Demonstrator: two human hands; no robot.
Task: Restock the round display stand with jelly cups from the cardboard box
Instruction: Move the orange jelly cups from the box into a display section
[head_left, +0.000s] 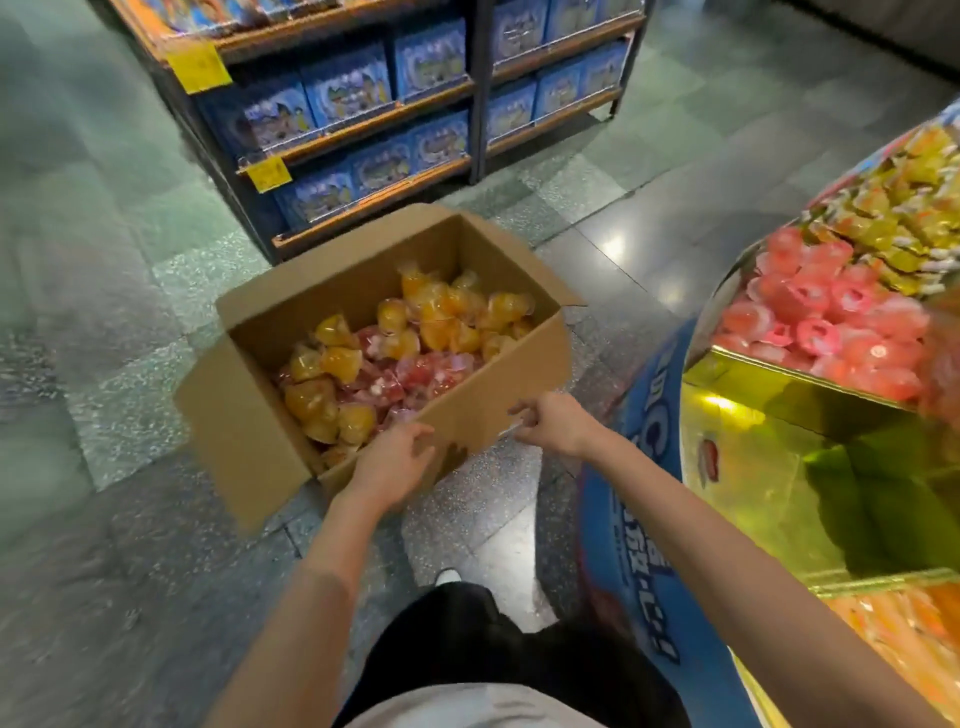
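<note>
Open cardboard box (498, 410) of jelly cups (395, 343) on the floor (104, 364), left hand (395, 462) loosely open at its near wall, right hand (556, 423) grip curled, contents unclear, round display stand (649, 519) beside.

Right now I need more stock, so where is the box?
In the head view the box sits open on the floor at centre, just left of the round stand and in front of the blue-stocked shelves.
</note>
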